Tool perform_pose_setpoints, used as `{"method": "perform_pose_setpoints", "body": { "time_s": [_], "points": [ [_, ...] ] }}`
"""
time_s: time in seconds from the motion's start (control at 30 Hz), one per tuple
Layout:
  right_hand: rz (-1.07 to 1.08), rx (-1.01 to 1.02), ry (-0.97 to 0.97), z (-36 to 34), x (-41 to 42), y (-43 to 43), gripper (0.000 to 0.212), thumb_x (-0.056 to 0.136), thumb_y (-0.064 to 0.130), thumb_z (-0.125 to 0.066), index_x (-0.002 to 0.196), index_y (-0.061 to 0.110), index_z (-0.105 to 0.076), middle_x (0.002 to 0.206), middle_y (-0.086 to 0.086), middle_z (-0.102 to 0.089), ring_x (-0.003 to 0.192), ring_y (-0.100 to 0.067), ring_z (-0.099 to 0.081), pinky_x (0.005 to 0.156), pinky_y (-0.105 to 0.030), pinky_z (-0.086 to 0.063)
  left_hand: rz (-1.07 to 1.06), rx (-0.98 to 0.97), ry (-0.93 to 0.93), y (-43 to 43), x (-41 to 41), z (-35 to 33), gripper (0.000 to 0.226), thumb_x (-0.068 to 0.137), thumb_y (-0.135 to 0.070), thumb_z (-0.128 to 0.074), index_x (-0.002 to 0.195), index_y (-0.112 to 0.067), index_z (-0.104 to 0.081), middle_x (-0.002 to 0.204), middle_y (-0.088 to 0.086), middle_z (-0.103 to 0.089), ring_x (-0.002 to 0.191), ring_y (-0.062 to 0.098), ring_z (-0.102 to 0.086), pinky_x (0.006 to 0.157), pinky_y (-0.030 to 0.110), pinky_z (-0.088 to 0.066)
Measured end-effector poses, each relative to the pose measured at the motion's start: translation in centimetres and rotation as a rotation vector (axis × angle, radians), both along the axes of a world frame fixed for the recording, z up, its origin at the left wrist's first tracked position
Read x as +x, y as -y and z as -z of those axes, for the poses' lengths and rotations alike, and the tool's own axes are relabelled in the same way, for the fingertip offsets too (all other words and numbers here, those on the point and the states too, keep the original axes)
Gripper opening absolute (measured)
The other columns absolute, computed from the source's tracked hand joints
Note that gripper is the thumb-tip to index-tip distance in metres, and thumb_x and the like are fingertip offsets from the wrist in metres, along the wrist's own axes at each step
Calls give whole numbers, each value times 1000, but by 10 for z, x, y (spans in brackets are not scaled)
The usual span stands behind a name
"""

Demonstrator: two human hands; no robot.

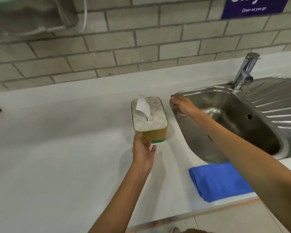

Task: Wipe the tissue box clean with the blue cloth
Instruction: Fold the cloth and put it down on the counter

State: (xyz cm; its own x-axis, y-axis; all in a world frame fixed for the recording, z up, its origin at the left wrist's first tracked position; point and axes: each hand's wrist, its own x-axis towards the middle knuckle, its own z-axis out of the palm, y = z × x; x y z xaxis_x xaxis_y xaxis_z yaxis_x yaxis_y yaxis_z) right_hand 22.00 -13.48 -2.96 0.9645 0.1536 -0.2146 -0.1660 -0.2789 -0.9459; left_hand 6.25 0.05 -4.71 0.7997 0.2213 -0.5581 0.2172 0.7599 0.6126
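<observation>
The tissue box (pixel 151 121) stands on the white counter, yellow-sided with a green base strip and a white top; a tissue sticks up from its slot. My left hand (pixel 144 148) touches the box's near left corner with fingers spread, not gripping it. My right hand (pixel 181 105) hovers open to the right of the box, over the sink's left rim, holding nothing. The blue cloth (pixel 218 180) lies folded near the counter's front edge, partly hidden under my right forearm.
A steel sink (pixel 225 125) with a drainer fills the right side, and a tap (pixel 244 73) stands behind it. A grey brick wall with a blue sign (pixel 254 7) runs along the back. The white counter (pixel 57 148) extends to the left.
</observation>
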Motion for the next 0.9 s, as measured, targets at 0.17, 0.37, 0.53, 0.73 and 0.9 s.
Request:
{"method": "perform_pose_setpoints", "body": {
  "time_s": [0.17, 0.37, 0.53, 0.73, 0.9],
  "points": [
    [-76, -66, -2, 3, 30, -21, 47, 95, 36, -38, 139, 17, -37, 139, -2, -43, 121, -18, -47, 94, -27, -36, -9, -20, 26, 7, 10, 1, 43, 94, -31, -39, 136, -20, -41, 142, 5, -46, 127, 17, -44, 101, 34, -31],
    [-200, -135, -22, 20, 55, -34, 54, 96, 43, -28, 143, 16, -27, 154, -3, -24, 141, -21, -24, 113, -38, -18, -28, 152, 2, -11, 37, 6, 42, 93, -29, -42, 134, -21, -42, 133, -1, -50, 123, 15, -46, 98, 32, -34],
    [-156, -30, -21, 35, 72, -36, 50, 95, 39, -36, 140, 16, -33, 147, -2, -36, 135, -17, -34, 102, -29, -25, -60, 335, 72, -36, 76, 5, 23, 92, -19, -40, 97, -23, -61, 97, -4, -64, 85, 6, -58, 81, 26, -44],
    [-39, 63, 32, 48, 84, -33, 44, 88, 27, -57, 129, 17, -43, 105, 8, -55, 96, -6, -54, 60, -2, -43, -91, 432, 48, -63, 129, 5, 27, 90, -22, -37, 72, -22, -58, 67, -5, -55, 52, 5, -52, 56, 20, -43],
    [46, 132, 117, 55, 95, -44, 47, 81, 13, -68, 121, 7, -45, 109, -6, -54, 91, -18, -58, 58, -7, -49, -81, 428, 19, -82, 171, 6, 35, 91, -26, -37, 108, -4, -59, 76, -5, -55, 67, 6, -51, 59, 20, -39]
  ]
}}
